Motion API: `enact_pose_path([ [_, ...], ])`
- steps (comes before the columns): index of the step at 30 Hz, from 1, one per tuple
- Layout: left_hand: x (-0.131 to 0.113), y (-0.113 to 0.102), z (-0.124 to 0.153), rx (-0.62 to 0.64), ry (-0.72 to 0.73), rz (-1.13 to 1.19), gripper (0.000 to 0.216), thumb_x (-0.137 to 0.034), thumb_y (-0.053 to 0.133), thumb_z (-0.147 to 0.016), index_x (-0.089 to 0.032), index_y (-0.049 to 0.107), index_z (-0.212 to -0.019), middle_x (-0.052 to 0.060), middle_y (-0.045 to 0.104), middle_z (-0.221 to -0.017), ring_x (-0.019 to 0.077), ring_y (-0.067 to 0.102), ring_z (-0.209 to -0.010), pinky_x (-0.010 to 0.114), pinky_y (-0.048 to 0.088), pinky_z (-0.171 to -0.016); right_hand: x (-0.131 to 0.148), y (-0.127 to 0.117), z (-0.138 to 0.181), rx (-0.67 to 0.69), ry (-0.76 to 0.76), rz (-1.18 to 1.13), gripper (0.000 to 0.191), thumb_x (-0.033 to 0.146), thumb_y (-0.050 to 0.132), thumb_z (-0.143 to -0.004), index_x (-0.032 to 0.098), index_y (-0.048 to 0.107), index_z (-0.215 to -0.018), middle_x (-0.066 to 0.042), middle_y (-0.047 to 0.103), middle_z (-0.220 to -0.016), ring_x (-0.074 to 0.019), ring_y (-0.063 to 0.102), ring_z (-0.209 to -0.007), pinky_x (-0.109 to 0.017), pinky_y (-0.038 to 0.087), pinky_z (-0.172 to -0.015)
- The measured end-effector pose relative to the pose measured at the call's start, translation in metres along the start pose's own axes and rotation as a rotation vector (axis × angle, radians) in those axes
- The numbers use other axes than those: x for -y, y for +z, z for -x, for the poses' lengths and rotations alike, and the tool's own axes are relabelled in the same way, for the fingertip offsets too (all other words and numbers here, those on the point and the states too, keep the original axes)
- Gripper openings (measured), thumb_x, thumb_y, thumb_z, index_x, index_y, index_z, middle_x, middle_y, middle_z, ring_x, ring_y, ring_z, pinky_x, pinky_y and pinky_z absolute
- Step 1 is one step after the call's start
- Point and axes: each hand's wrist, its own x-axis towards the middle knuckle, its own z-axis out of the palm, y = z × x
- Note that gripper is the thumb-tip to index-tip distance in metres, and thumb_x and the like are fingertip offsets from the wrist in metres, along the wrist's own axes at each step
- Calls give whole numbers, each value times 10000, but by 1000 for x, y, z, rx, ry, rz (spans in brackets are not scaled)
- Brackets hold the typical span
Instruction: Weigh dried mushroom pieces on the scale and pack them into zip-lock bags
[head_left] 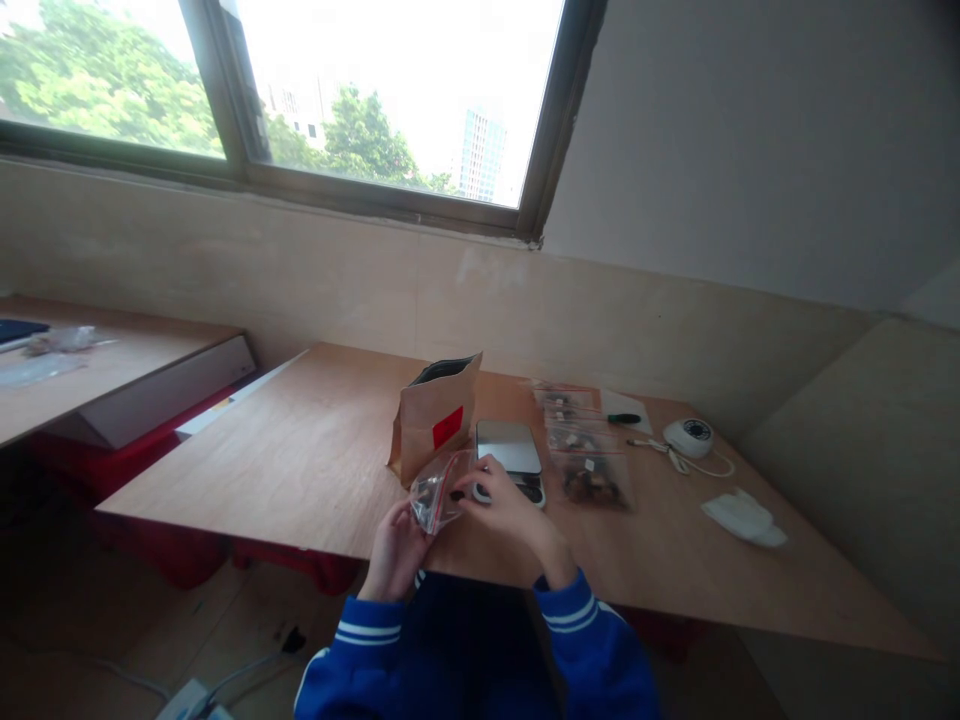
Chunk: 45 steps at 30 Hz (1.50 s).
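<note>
My left hand (396, 556) grips the lower edge of a small clear zip bag (441, 492) with a red seal strip, holding it over the near edge of the wooden table (300, 450). My right hand (508, 508) pinches the bag's mouth, fingers closed on it; something small and dark shows inside. Just behind the hands lies a small digital scale (510, 450) with a shiny platform. A brown paper pouch (435, 415) with a red label stands upright, open at the top, left of the scale.
Several filled zip bags (581, 445) lie in a row right of the scale. Farther right are a green-capped pen (624, 418), a white round device with cable (690, 437) and a white cloth (744, 518). A second table (90, 370) stands at left; cables lie on the floor.
</note>
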Motion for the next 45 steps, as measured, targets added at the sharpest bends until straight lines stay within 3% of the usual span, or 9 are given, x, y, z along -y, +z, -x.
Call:
enact_pose_path([
  [6,-3,2,5,78,-24,11,228,-120,435,-858,-72,642,-939,122,724,-833,171,683,-692,259,543,-622,10,1,-2,77,15,126,124,148,666,-775,224,669,-874,-49,530,-1037,-217,522,-1050,-367,423,-968],
  [19,-5,-6,2,41,-56,41,247,-133,421,-857,-99,621,-997,105,714,-830,166,664,-658,266,545,-592,26,-5,-3,18,-21,81,80,231,720,-757,207,669,-813,-27,586,-972,-187,573,-946,-309,458,-861],
  [22,-5,-6,3,23,-56,41,227,-124,451,-839,-108,625,-983,100,713,-826,170,668,-675,265,547,-593,42,-30,-14,-86,-69,2,104,292,662,-815,216,680,-885,-3,578,-893,-131,572,-772,-246,469,-706],
  [25,-5,-4,4,27,-47,27,201,-118,474,-826,-101,630,-951,101,715,-829,171,667,-676,270,548,-602,61,-58,-40,-328,-159,24,141,303,581,-873,202,677,-898,2,573,-827,-113,537,-678,-230,445,-635],
  [30,-7,-2,7,42,-39,-16,232,-108,473,-822,-96,632,-991,106,718,-859,172,666,-681,268,545,-604,72,-77,-95,-510,-241,217,174,274,543,-899,192,696,-920,-35,576,-870,-154,560,-767,-276,452,-735],
  [34,-9,-4,9,13,-25,-26,216,-115,464,-834,-89,630,-970,112,713,-853,175,663,-669,265,536,-582,62,-69,-107,-473,-228,380,199,248,540,-896,224,710,-997,-63,569,-921,-209,552,-902,-342,432,-856],
  [38,-11,-7,8,40,-48,-8,237,-119,458,-840,-92,616,-1015,118,710,-887,173,662,-678,260,534,-578,42,-63,-91,-531,-172,241,314,270,487,-912,222,620,-1192,-76,560,-1040,-188,566,-869,-320,458,-822],
  [43,-10,-7,4,27,-53,-4,211,-120,462,-841,-91,624,-973,109,712,-859,171,667,-675,267,545,-594,-6,-64,-56,-686,-43,66,311,329,425,-920,163,636,-1078,-78,602,-975,-168,568,-791,-303,478,-750],
  [45,-10,-5,4,18,-51,-8,203,-111,462,-836,-94,635,-940,108,713,-845,172,668,-675,270,549,-596,-29,-62,-36,-640,23,36,308,347,430,-910,159,646,-1022,-87,618,-978,-181,579,-831,-315,480,-763],
])
